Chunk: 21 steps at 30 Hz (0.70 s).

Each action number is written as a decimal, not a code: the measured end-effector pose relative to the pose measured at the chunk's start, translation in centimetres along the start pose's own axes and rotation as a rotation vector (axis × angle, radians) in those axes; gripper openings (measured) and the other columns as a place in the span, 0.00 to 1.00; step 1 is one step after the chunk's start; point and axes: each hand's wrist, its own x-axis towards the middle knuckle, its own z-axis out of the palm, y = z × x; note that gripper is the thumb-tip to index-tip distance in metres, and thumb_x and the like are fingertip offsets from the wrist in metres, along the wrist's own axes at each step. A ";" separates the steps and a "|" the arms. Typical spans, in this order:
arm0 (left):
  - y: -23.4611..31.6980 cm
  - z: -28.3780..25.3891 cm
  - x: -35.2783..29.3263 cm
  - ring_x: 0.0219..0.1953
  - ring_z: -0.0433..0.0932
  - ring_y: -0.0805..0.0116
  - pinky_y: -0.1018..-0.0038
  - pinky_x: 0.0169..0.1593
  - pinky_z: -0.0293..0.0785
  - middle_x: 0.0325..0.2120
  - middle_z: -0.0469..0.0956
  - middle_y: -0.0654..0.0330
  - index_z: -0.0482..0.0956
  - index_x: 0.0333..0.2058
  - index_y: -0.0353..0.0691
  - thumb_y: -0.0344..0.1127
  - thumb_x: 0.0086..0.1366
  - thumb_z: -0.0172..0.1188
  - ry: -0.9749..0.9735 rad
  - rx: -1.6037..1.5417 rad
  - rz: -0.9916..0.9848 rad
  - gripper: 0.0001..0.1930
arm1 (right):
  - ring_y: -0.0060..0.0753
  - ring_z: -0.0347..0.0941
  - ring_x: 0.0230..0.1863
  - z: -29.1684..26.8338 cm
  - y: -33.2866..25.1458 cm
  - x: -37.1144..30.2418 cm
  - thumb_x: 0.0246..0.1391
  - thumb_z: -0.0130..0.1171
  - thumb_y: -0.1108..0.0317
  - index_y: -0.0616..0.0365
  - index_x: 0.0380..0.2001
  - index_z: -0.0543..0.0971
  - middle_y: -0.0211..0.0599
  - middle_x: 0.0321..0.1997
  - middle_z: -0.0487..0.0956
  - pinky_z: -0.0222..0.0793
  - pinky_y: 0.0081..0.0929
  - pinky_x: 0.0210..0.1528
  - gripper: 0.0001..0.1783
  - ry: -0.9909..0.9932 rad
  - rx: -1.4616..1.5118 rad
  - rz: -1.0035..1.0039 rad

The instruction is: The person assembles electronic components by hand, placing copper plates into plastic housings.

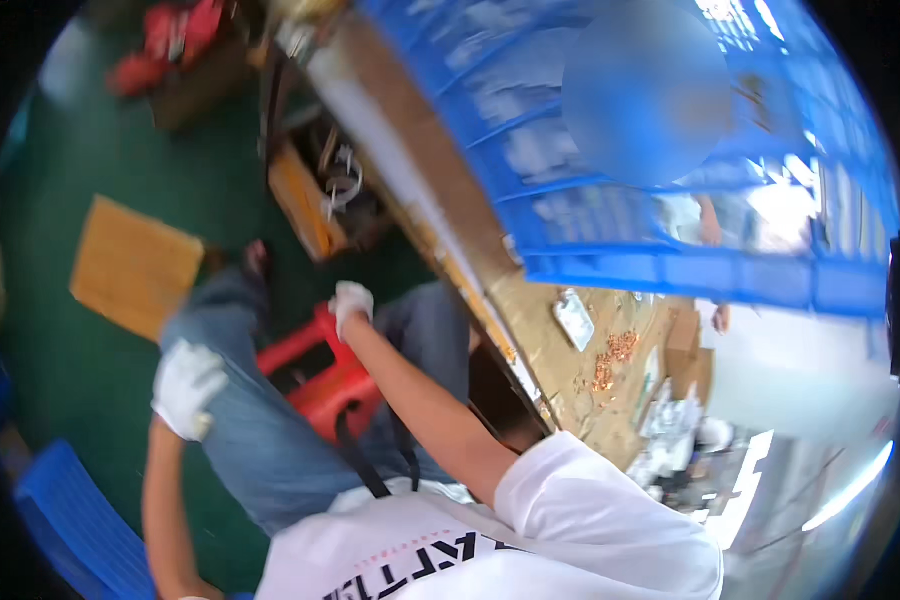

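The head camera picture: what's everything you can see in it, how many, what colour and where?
Floor: 1, green, left
Panel: 1, tan, on the floor
Slatted plastic thing: 1, blue, lower left
Bundle: count unclear, red, upper left
Workbench: 1, brown, right
Open box: 1, orange-brown, beside the workbench
Tray: 1, white, on the workbench
Small bits: too many to count, coppery, near the tray
Crates: count unclear, blue, upper right
Cardboard boxes: at least 2, brown, below the crates
Red plastic thing: 1, red, between the knees
T-shirt: 1, white, bottom
Trousers: 1, blue, middle
Left hand: 1, white-gloved, on the left leg
Right hand: 1, white-gloved, at the red plastic thing
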 end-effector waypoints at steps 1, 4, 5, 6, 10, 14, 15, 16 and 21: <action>1.3 -0.9 -0.9 0.52 0.72 0.46 0.43 0.62 0.58 0.46 0.76 0.50 0.78 0.42 0.42 0.54 0.58 0.47 -0.073 -0.005 -0.048 0.24 | 0.27 0.70 0.17 3.1 -2.0 -5.7 0.56 0.51 0.75 0.56 0.29 0.77 0.32 0.20 0.74 0.65 0.31 0.19 0.06 0.057 0.326 0.124; 5.0 -2.1 3.5 0.53 0.71 0.45 0.43 0.65 0.56 0.46 0.76 0.50 0.78 0.40 0.42 0.38 0.42 0.58 -0.127 0.025 -0.090 0.22 | 0.22 0.69 0.24 -0.7 -6.3 -15.1 0.55 0.52 0.75 0.55 0.31 0.76 0.29 0.23 0.72 0.65 0.25 0.26 0.04 -0.266 0.014 -0.393; 6.7 -2.3 3.3 0.52 0.72 0.46 0.44 0.65 0.57 0.44 0.77 0.51 0.78 0.38 0.42 0.31 0.43 0.58 -0.117 0.065 -0.139 0.18 | 0.37 0.72 0.31 -2.3 -8.7 -19.8 0.51 0.49 0.77 0.56 0.29 0.77 0.39 0.30 0.75 0.70 0.33 0.34 0.07 -0.395 -0.006 -0.420; 7.4 -1.5 2.9 0.50 0.73 0.48 0.45 0.65 0.57 0.40 0.78 0.53 0.78 0.35 0.42 0.28 0.45 0.57 -0.095 0.125 -0.181 0.14 | 0.39 0.74 0.37 -4.4 -10.6 -23.5 0.52 0.52 0.76 0.56 0.29 0.77 0.39 0.34 0.76 0.71 0.33 0.41 0.05 -0.498 -0.061 -0.510; 11.7 0.0 8.5 0.44 0.76 0.52 0.55 0.54 0.70 0.37 0.79 0.56 0.78 0.34 0.43 0.25 0.51 0.58 -0.121 0.147 -0.187 0.10 | 0.43 0.75 0.41 -14.9 -12.7 -31.8 0.52 0.59 0.74 0.55 0.35 0.78 0.38 0.36 0.77 0.71 0.35 0.45 0.06 -0.325 -0.003 -0.802; 22.3 -1.7 22.9 0.43 0.76 0.49 0.56 0.53 0.72 0.38 0.79 0.54 0.78 0.39 0.41 0.21 0.52 0.56 -0.015 0.140 0.226 0.15 | 0.45 0.74 0.39 -30.1 -16.5 -35.2 0.47 0.60 0.78 0.56 0.34 0.77 0.40 0.36 0.76 0.72 0.36 0.43 0.09 0.405 -0.117 -0.826; 25.0 -1.8 25.9 0.45 0.76 0.48 0.55 0.54 0.71 0.40 0.79 0.54 0.78 0.40 0.41 0.22 0.52 0.57 -0.002 0.140 0.317 0.15 | 0.46 0.74 0.39 -33.1 -16.1 -34.7 0.44 0.60 0.79 0.56 0.33 0.76 0.41 0.36 0.76 0.72 0.35 0.43 0.10 0.646 -0.201 -0.866; 27.5 -1.9 29.1 0.47 0.75 0.48 0.55 0.55 0.71 0.41 0.78 0.53 0.78 0.41 0.40 0.22 0.51 0.58 0.009 0.113 0.421 0.16 | 0.47 0.74 0.38 -36.0 -14.9 -33.2 0.43 0.60 0.79 0.56 0.32 0.75 0.41 0.35 0.76 0.72 0.36 0.42 0.11 0.778 -0.336 -0.896; 30.9 3.4 42.7 0.47 0.74 0.48 0.59 0.52 0.70 0.42 0.76 0.51 0.74 0.42 0.38 0.29 0.56 0.59 -0.051 0.149 0.357 0.13 | 0.45 0.74 0.40 -43.5 -12.2 -28.2 0.45 0.56 0.79 0.53 0.33 0.74 0.38 0.36 0.75 0.72 0.39 0.40 0.11 1.019 -0.560 -0.678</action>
